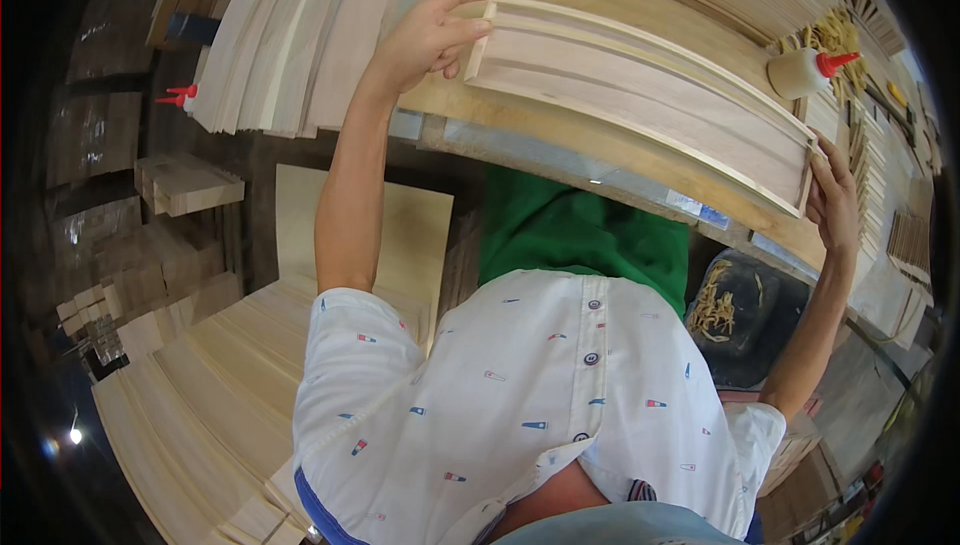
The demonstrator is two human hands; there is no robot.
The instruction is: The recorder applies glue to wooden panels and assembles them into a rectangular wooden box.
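A long shallow frame of pale wooden slats (pixel 640 95) lies flat on a plywood board (pixel 560 130) on the workbench. My left hand (pixel 425 40) grips its left end, fingers over the short end piece. My right hand (pixel 835 200) holds the right end at the board's edge. Both arms are stretched out from a white patterned shirt.
A glue bottle with a red cap (pixel 805 70) stands behind the frame, beside a heap of small wood pieces (pixel 835 35). Stacks of thin wooden sheets (pixel 290 35) lie at the far left, with another red-capped bottle (pixel 178 97). More sheets (pixel 190 415) are piled low on the left. A dark bucket with shavings (pixel 740 310) sits under the bench.
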